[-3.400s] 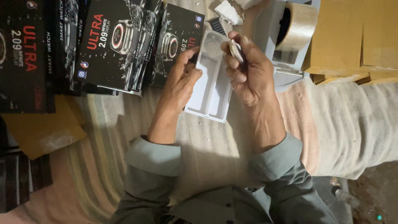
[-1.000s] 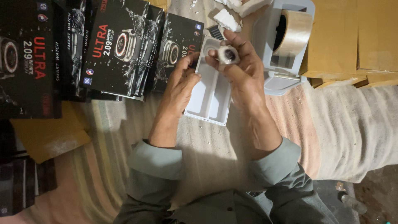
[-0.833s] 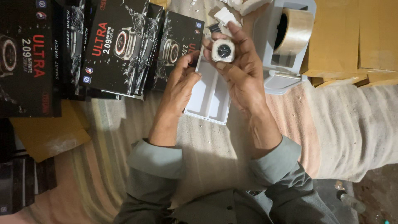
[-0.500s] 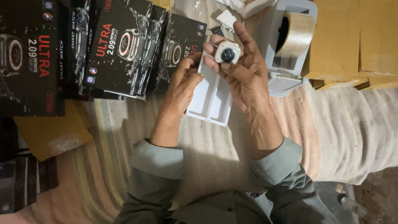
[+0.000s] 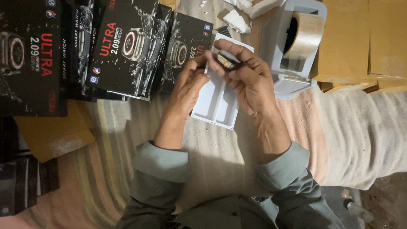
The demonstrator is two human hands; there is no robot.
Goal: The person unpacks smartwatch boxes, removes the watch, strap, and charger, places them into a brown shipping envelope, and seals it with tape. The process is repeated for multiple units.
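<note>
- Hands meet above a white plastic tray (image 5: 216, 101) that lies on a striped cloth (image 5: 106, 169); both wrists come out of grey-green sleeves (image 5: 163, 163).
- Right hand (image 5: 250, 82): fingers (image 5: 231, 48) curled and closed round a small watch body (image 5: 226, 61), of which only a pale, metallic edge shows between the fingertips. The rest of it is hidden in the grip.
- Left hand (image 5: 188, 87): its fingertips reach up to the same small piece and touch it at the upper end of the tray; thumb and forefinger are pinched together there. Whether they truly grip it or only steady it, I cannot tell.
- Watch body sits in the air just over the tray's far end, not in either of the tray's two long compartments.
- Black printed boxes (image 5: 127, 51) are spread in a row to the left of the hands, the nearest one just beside the left fingertips.
- Grey tape dispenser (image 5: 292, 72) with a roll of clear tape (image 5: 303, 36) stands just to the right of the right hand.
- Brown cardboard cartons (image 5: 360, 42) lie beyond the dispenser, and white foam scraps (image 5: 237, 21) lie past the tray.
- Flat piece of brown card (image 5: 51, 135) lies on the cloth at the left, below the boxes.
</note>
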